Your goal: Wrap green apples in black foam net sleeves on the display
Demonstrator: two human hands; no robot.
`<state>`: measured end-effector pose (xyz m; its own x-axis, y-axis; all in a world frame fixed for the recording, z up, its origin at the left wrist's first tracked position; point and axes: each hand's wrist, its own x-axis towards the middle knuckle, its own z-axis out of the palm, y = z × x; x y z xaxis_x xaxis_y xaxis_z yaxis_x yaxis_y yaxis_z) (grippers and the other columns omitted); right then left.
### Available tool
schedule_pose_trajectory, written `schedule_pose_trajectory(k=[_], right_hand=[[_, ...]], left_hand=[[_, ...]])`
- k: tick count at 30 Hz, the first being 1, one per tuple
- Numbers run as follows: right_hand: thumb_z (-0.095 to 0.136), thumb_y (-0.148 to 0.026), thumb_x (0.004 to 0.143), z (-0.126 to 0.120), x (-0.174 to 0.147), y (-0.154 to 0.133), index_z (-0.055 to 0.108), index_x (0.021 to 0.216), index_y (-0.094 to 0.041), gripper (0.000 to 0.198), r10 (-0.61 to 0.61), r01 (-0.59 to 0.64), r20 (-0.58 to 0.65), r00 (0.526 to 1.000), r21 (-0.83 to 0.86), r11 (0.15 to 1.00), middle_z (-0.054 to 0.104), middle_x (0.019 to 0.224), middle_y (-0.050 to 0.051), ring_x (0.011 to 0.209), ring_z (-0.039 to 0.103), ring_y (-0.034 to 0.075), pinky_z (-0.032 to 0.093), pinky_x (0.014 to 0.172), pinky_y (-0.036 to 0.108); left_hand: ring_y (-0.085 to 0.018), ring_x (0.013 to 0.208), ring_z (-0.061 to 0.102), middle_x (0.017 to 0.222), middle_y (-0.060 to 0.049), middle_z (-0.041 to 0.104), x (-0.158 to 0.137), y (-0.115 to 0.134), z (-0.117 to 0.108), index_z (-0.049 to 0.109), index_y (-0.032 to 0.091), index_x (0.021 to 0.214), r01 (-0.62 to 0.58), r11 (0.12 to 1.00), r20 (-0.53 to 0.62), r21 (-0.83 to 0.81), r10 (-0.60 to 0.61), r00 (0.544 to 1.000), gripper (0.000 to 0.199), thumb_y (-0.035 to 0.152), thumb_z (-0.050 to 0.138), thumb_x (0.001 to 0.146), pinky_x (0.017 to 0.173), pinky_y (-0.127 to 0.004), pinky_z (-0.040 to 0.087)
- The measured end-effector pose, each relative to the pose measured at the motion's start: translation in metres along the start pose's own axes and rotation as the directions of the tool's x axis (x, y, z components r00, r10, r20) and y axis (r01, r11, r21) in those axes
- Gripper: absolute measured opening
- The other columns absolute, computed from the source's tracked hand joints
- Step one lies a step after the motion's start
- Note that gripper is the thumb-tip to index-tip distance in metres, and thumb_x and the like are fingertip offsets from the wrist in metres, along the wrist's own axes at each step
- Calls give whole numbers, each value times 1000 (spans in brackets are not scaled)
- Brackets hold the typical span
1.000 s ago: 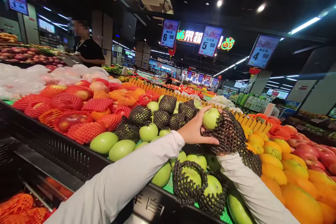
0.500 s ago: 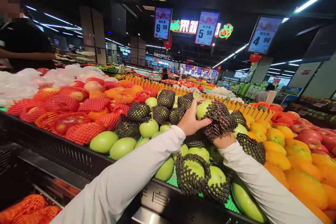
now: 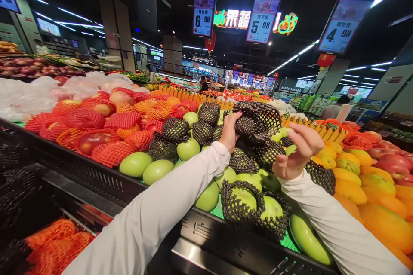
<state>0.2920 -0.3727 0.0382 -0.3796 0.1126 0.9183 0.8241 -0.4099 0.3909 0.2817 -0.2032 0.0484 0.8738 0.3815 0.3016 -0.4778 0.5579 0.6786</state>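
My left hand (image 3: 229,132) is closed on a black foam net sleeve (image 3: 258,118), held up over the green apples. Whether an apple sits inside that net I cannot tell; its wide mouth faces right. To the right of it, my right hand (image 3: 298,149) is raised with its fingers apart and holds nothing. Beneath both hands lie bare green apples (image 3: 188,149) and apples in black nets (image 3: 209,113). A partly sleeved green apple (image 3: 243,197) rests near the front of the black crate (image 3: 106,182).
Apples in red and orange nets (image 3: 111,154) fill the left side, with plastic-wrapped fruit (image 3: 26,99) beyond. Orange fruit (image 3: 380,206) and red apples (image 3: 395,165) are at the right. A yellow picket divider (image 3: 183,92) runs behind. Price signs (image 3: 263,19) hang overhead.
My right hand has come out of the black net and moved right, opening. The net is now up in my left hand, and the green apple held before is no longer visible there.
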Motion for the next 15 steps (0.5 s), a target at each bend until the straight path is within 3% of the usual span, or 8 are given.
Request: schedule_pose_trajectory(k=[2,6,9,11,15], right_hand=[[30,-58,103,4,-4,4,45,150,-26,59,198,-200,-121,973,-7,980,54,139,13,129,49,35,42,104,59],[19,-48,108,16,-17,18,58,134,-23,53,461,-466,89,883,48,884,61,128,12,125,52,30,39,107,55],[27,-41,106,20,-27,27,63,121,-22,44,491,-522,214,844,121,844,65,117,10,114,57,27,44,100,48],[45,-42,97,22,-31,29,59,126,-20,38,480,-533,273,834,171,828,63,118,11,111,58,27,47,95,45],[65,-28,81,22,-28,24,53,125,-20,46,534,-599,296,792,204,775,61,119,10,106,59,24,48,84,37]], left_hand=[[-17,94,64,99,0,67,-4,2,2,59,21,101,-25,1000,52,-13,25,998,45,42,75,64,81,-25,48],[-16,88,64,91,2,68,-13,3,6,61,20,98,-49,999,221,-6,49,974,47,37,79,58,79,-25,48],[-17,89,65,92,1,69,-16,2,6,64,19,102,-63,997,303,46,46,952,49,36,80,59,83,-27,48],[-18,95,65,95,0,70,-16,2,5,64,19,105,-93,993,331,72,65,942,50,36,79,60,89,-28,47],[-18,97,64,98,0,70,-15,0,4,64,19,107,-152,983,349,104,108,931,51,35,79,60,91,-28,46]])
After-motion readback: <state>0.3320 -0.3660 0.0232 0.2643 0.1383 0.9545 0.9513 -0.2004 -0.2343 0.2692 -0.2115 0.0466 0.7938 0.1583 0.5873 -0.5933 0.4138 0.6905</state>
